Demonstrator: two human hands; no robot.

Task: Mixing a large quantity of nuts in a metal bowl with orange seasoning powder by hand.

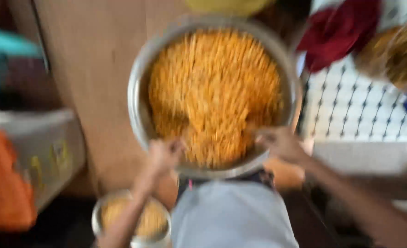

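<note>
The picture is motion-blurred. A large round metal bowl [137, 87] filled with orange-yellow grains sits in front of me, seen from above. My left hand [164, 156] grips the bowl's near rim at the lower left. My right hand [281, 144] grips the near rim at the lower right. Both hands close over the edge, with fingers reaching just inside the bowl. My grey garment [233, 216] shows below the bowl.
A smaller metal bowl [159, 234] with the same yellow grains stands at the lower left, under my left forearm. A wooden surface [93, 69] lies to the left, a white patterned tile area [359, 110] to the right, a red cloth [341, 30] at the top right, an orange cloth [3, 183] at the far left.
</note>
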